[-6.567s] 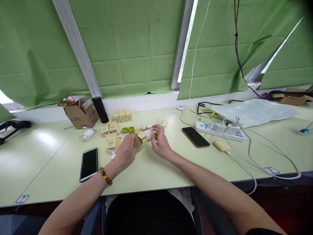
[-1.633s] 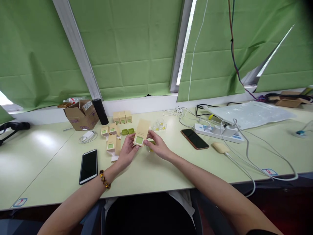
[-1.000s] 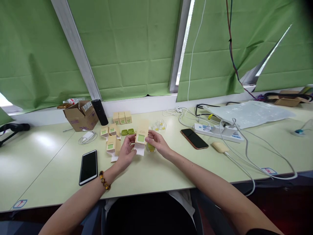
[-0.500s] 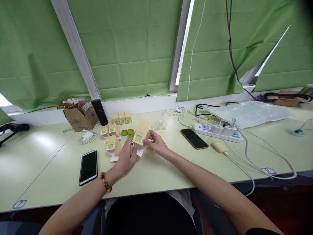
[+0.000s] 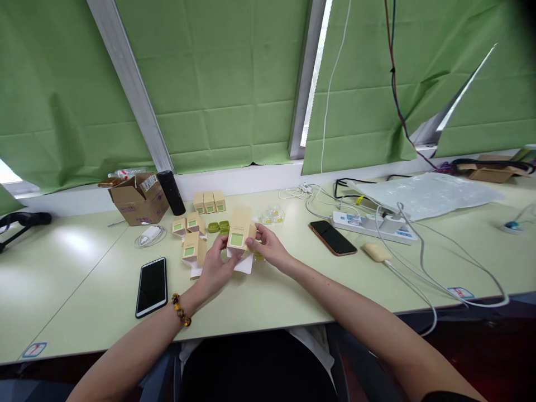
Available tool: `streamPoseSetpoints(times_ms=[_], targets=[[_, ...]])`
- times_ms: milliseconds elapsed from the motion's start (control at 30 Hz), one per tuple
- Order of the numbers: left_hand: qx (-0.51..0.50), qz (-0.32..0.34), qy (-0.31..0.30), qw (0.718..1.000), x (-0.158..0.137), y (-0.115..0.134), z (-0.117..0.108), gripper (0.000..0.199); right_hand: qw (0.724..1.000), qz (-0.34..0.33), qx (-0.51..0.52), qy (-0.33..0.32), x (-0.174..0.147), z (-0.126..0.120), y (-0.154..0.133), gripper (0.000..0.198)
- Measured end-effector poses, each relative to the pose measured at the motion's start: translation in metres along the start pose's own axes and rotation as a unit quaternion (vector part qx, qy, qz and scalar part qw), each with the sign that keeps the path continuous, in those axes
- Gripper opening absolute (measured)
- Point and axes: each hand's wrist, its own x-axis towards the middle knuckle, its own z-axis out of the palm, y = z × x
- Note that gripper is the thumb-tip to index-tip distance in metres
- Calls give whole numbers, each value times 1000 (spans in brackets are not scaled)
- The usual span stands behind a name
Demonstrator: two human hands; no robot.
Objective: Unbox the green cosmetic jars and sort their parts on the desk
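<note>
A small tan cardboard box (image 5: 243, 226), its face marked with faint print above a green square bordered in white, is held before the near middle of the table (image 5: 288, 301), a white flap (image 5: 243, 264) hanging out at its near end. Its left side is grasped by the half-curled left hand (image 5: 216, 268), its right edge pinched by the right hand (image 5: 271, 246). Similar tan boxes (image 5: 194, 245) are seen to the left, green containers (image 5: 218, 226) just beyond, clear cups (image 5: 273, 214) farther right.
</note>
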Motion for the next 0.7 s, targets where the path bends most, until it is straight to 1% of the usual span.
streamPoseSetpoints(times_ms=[100,233,333,400,467,533,700], targets=[[2,-6,-4,1000,-1,-2,1,50,1000,-2,5,5,1,-1,0,70],[-8,-8,-19,1000,-2,-4,2,48,1000,-2,10,10,1,-2,0,69],[-71,-9,-57,996,-1,-6,-1,42,1000,8,19,24,2,-3,0,70],[-121,-18,-82,989,1,-7,-3,42,999,10,22,39,3,-5,-1,70],[-155,-33,-100,982,3,-7,-4,44,998,2,19,55,4,-6,-1,67],[-168,-44,-109,979,5,-7,-4,47,998,-11,10,66,4,-6,-2,61],[-151,-85,-115,978,8,-4,-1,48,996,-20,-13,83,3,-6,2,46]])
